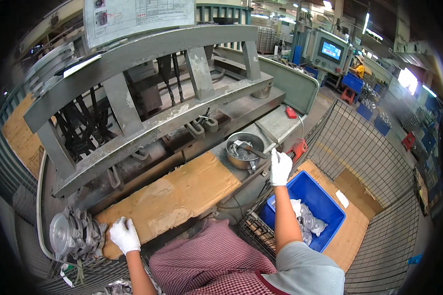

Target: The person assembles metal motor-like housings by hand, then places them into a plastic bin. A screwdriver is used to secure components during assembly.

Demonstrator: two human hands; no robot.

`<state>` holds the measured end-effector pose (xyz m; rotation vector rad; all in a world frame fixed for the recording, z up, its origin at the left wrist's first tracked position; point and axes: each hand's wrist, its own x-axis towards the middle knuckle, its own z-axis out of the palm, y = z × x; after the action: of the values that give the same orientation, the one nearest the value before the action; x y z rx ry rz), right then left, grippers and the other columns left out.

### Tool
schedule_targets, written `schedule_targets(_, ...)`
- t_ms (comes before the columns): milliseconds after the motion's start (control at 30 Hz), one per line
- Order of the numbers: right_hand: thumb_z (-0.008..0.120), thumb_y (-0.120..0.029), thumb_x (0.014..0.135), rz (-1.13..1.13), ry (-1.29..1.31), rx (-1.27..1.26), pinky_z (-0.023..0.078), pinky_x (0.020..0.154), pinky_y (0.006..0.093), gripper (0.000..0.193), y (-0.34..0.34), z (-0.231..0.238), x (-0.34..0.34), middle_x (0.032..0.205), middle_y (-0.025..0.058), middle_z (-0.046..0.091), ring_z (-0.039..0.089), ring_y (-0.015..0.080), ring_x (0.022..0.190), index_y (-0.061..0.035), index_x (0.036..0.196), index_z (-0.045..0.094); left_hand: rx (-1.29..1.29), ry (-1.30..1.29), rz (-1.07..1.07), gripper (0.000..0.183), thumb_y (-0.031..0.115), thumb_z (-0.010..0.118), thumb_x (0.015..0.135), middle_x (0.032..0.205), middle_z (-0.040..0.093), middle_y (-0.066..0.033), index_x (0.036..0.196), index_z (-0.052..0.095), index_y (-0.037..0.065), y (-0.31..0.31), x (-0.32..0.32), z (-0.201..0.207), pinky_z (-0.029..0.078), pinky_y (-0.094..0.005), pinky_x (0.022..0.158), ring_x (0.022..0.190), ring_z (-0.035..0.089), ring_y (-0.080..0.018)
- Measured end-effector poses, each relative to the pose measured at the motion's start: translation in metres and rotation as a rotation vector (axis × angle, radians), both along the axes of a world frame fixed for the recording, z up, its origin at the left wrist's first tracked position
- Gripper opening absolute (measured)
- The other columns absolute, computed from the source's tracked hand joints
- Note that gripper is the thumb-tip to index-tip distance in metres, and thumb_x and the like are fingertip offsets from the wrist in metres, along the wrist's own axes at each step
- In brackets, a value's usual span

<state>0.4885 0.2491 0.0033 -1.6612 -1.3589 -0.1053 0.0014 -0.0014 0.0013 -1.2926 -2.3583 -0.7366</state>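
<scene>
My left hand [125, 235], in a white glove, rests at the left end of a cardboard sheet [167, 191], fingers apart and holding nothing. Just left of it stand stacked round silver metal castings [64, 233]. My right hand [280, 168], also white-gloved, reaches forward with fingers stretched out, close to the end of a brown handle [255, 152]. That handle leans out of a round metal pot [228, 146] with greyish-white contents; the tool's head is hidden inside. Whether my fingertips touch the handle is unclear. Below my right forearm, a blue bin [337, 216] contains several castings [307, 221].
A heavy grey metal frame [157, 118] spans the bench ahead, dark hoses behind it. A wire mesh cage [369, 147] surrounds the blue bin on the right. Red objects [291, 113] lie near the bench's right end. A control screen [331, 50] and a person [358, 69] appear farther back.
</scene>
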Motion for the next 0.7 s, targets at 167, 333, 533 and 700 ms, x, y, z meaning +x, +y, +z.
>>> schedule_targets(167, 0.061, -0.038, 0.089, 0.005, -0.017, -0.013, 0.046, 0.081, 0.0451, 0.039, -0.007, 0.009, -0.001, 0.084, 0.0238, 0.066, 0.062, 0.0391, 0.085, -0.0020, 0.089, 0.074, -0.022, 0.024, 0.007, 0.022, 0.018, 0.070, 0.079, 0.098, 0.069, -0.0170, 0.094, 0.071, 0.002, 0.002, 0.007, 0.004, 0.050, -0.0439, 0.082, 0.091, 0.064, -0.0341)
schedule_targets(333, 0.067, -0.032, 0.085, 0.131, -0.100, 0.200, 0.049, 0.071, 0.0429, 0.029, 0.000, 0.007, -0.002, 0.077, 0.0191, 0.065, 0.063, 0.0359, 0.075, -0.0057, 0.094, 0.073, 0.001, 0.054, 0.004, 0.022, 0.020, 0.069, 0.080, 0.098, 0.069, -0.0170, 0.094, 0.071, 0.003, -0.001, -0.006, -0.006, 0.050, -0.0440, 0.082, 0.091, 0.064, -0.0340)
schedule_targets(533, 0.077, -0.018, 0.083, -0.084, 0.759, 0.645, 0.046, 0.094, 0.0394, 0.059, 0.009, 0.048, 0.026, 0.113, 0.0181, 0.062, 0.058, 0.0243, 0.106, 0.0042, 0.130, 0.051, -0.002, 0.025, 0.032, 0.023, 0.023, 0.068, 0.080, 0.098, 0.070, -0.0162, 0.094, 0.072, 0.004, 0.003, 0.002, 0.005, 0.050, -0.0443, 0.082, 0.090, 0.065, -0.0336)
schedule_targets(700, 0.079, -0.031, 0.078, 0.079, 0.604, 0.129, 0.044, 0.094, 0.0351, 0.063, 0.049, -0.025, 0.091, 0.116, 0.0134, 0.064, 0.060, 0.0228, 0.101, 0.0020, 0.126, 0.056, -0.017, 0.000, 0.045, 0.025, 0.025, 0.068, 0.081, 0.100, 0.070, -0.0157, 0.094, 0.072, 0.005, 0.004, 0.003, 0.005, 0.051, -0.0440, 0.082, 0.091, 0.065, -0.0337)
